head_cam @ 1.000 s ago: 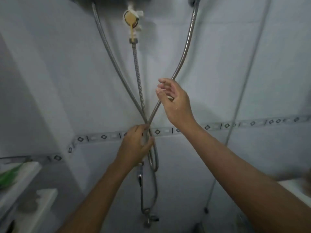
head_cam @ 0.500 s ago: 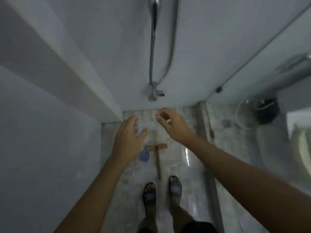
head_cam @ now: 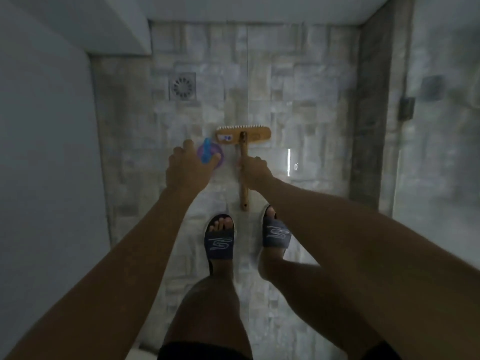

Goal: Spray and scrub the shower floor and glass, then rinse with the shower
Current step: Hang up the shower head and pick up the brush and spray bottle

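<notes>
Brush [head_cam: 255, 135] lies on the shower floor [head_cam: 311, 100], spray bottle [head_cam: 207, 149] just beside it. I see the left hand [head_cam: 188, 170] open over the bottle; whether the right hand [head_cam: 257, 171] grips the handle [head_cam: 244, 196], I cannot tell.

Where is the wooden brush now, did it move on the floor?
No. The wooden brush lies as before, roughly midway between the left wall and the dark threshold strip, its head beside the spray bottle.

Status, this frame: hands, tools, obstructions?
Left hand open over spray bottle. Right hand at brush handle, grip unclear. Brush lies on shower floor. No obstruction seen.
</notes>
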A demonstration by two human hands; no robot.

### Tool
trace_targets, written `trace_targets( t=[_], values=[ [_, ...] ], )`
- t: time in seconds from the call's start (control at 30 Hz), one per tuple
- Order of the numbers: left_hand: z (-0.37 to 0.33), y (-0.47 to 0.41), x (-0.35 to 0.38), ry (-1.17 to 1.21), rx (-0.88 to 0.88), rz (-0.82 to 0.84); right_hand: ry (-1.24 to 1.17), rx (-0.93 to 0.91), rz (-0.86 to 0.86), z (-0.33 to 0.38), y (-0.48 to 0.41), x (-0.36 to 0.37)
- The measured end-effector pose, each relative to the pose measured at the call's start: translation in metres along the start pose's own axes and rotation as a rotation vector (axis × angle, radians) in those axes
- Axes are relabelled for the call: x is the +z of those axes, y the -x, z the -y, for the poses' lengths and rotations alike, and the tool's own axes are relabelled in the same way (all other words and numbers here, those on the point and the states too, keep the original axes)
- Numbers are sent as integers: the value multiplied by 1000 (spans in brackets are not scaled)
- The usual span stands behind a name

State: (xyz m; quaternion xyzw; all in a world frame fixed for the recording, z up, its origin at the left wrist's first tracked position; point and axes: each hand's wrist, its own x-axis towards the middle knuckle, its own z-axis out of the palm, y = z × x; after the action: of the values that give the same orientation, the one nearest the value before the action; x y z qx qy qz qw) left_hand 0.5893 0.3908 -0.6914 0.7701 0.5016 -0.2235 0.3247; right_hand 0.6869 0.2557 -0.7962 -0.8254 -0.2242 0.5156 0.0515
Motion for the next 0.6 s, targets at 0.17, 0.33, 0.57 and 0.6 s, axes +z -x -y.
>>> trace_targets(
  t=[0.17,0.33,0.57,0.6],
  values=[
    [22,-34,40,-37,51,46,86,68,35,-19,-45,45],
    [30,-53,50,-151,71,1,69,-19,68,-27,-61,49],
    [20,-40,33,-205,130,-39,-454,-67,-292,-7,-39,24],
    [17,-33,22,-181,131,-48,-544,-72,-325,1,-28,13]
  ],
)
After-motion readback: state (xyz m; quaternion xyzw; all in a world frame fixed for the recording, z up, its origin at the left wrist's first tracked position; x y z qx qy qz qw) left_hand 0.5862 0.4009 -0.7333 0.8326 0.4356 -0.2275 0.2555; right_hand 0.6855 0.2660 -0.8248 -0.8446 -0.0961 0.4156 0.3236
